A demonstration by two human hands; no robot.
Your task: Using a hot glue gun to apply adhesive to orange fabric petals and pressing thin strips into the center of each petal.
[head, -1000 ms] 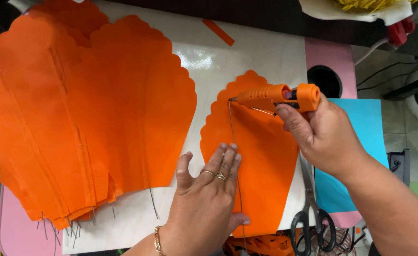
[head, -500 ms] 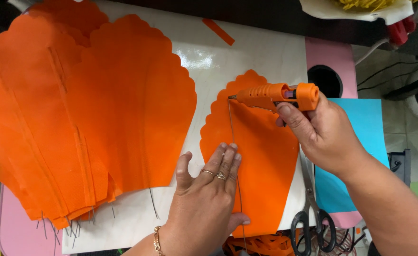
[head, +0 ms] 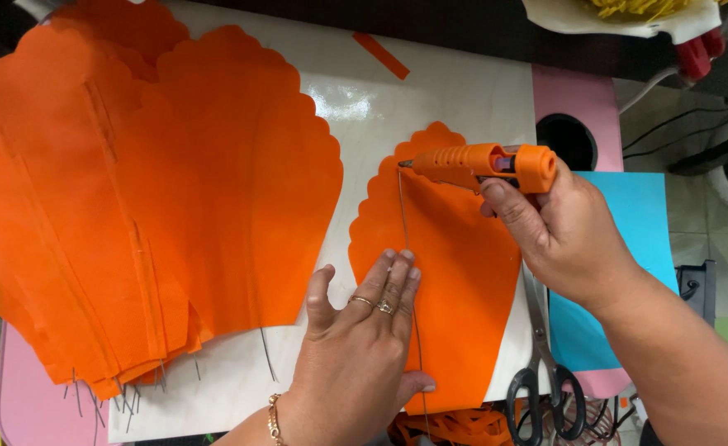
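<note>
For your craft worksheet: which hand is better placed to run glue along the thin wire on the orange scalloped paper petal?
Probably the right hand: it grips the orange glue gun, nozzle at the wire's top end. The left hand lies flat, pinning the orange scalloped paper petal.

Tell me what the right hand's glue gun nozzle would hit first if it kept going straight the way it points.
The right hand aims the orange glue gun leftward. Its nozzle would first meet the thin wire on the scalloped orange petal; it looks nearly touching, though depth is unclear.
</note>
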